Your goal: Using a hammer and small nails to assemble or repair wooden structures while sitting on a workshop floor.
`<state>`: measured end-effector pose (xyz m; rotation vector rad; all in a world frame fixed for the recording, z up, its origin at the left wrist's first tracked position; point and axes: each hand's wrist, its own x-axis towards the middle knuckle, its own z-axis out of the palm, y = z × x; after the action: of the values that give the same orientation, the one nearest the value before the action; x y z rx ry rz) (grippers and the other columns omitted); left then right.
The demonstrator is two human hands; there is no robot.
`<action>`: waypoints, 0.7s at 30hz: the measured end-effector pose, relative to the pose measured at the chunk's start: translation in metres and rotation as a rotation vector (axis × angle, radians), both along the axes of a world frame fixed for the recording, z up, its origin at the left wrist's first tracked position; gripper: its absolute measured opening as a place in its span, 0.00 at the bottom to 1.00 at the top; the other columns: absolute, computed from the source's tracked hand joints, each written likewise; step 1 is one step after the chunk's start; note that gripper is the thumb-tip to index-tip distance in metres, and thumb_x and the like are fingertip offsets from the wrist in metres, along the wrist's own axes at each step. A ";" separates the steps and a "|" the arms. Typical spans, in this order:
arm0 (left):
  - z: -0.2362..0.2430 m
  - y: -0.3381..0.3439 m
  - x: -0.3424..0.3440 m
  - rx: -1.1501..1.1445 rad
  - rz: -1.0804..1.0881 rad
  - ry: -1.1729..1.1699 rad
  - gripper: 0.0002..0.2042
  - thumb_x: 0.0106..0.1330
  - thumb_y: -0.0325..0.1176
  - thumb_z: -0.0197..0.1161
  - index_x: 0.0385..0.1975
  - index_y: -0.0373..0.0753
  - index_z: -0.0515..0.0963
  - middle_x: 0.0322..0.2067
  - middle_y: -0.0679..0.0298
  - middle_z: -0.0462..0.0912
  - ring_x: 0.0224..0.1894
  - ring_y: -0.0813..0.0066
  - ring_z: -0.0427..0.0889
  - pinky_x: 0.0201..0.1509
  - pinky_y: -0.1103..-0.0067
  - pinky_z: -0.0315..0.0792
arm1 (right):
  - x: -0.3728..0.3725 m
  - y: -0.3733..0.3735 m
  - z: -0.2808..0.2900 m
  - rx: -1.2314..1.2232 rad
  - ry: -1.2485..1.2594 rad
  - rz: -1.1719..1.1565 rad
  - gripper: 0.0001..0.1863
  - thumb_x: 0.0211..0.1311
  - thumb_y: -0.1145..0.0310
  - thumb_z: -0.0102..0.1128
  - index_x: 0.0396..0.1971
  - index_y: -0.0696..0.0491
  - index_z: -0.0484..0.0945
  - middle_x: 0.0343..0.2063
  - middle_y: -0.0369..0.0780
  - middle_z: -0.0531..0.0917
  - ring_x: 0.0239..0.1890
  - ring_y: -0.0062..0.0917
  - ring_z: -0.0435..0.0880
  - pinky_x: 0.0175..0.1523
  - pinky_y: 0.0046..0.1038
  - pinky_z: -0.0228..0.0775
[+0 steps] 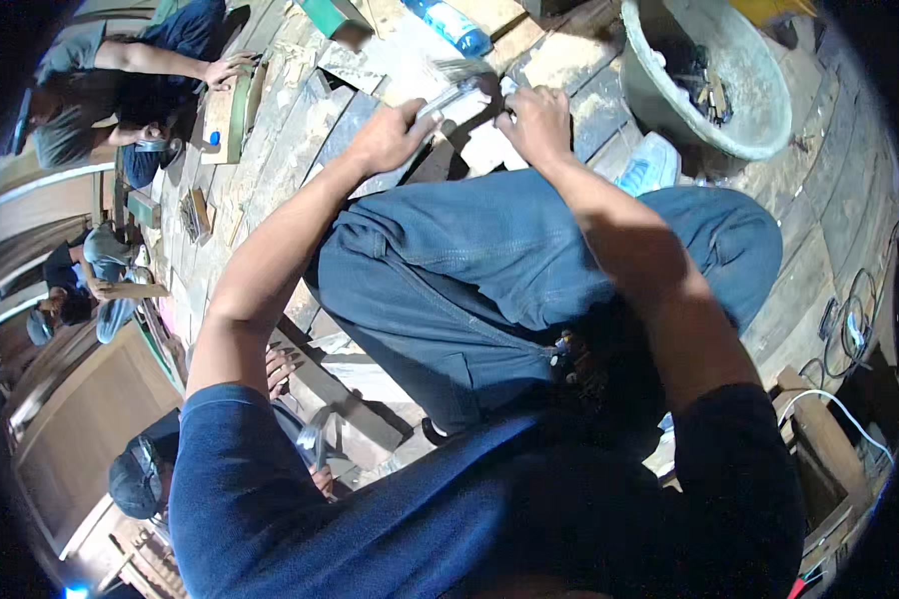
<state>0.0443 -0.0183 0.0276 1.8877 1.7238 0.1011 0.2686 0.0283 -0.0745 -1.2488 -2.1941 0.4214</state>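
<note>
Silver-grey is recorded on the blurred tool (449, 98), navy on the T-shirt (410, 509), slate-blue on the trousers (469, 240), grey-green on the bucket (756, 85), blue on the plastic bottle (451, 27).

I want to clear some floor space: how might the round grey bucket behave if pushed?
The bucket would probably hold its shape, since its wall looks evenly round. The loose small pieces inside may add some weight, and lying unfastened, they would likely shift or rattle.
</note>
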 end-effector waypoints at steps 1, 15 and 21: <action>0.003 -0.001 0.000 0.048 0.038 -0.064 0.21 0.70 0.49 0.50 0.37 0.32 0.73 0.20 0.47 0.74 0.24 0.53 0.73 0.31 0.66 0.66 | 0.001 0.002 0.000 0.005 -0.017 0.009 0.09 0.48 0.63 0.62 0.26 0.52 0.83 0.31 0.38 0.82 0.42 0.33 0.78 0.55 0.39 0.59; -0.007 -0.003 0.000 0.031 -0.024 0.123 0.20 0.70 0.49 0.51 0.38 0.33 0.73 0.24 0.44 0.77 0.28 0.50 0.77 0.34 0.63 0.69 | -0.001 -0.001 0.005 -0.104 -0.035 0.005 0.09 0.51 0.62 0.61 0.28 0.50 0.84 0.32 0.38 0.82 0.44 0.33 0.78 0.57 0.38 0.57; 0.015 0.000 0.009 0.042 0.069 0.023 0.20 0.70 0.48 0.52 0.36 0.32 0.73 0.22 0.44 0.75 0.25 0.50 0.75 0.32 0.65 0.68 | 0.004 0.000 0.004 -0.110 -0.049 0.014 0.10 0.51 0.62 0.61 0.29 0.51 0.85 0.34 0.39 0.83 0.44 0.34 0.78 0.57 0.40 0.57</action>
<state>0.0531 -0.0179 0.0427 1.8659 1.8163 0.1434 0.2725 0.0280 -0.0704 -1.3148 -2.2482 0.5291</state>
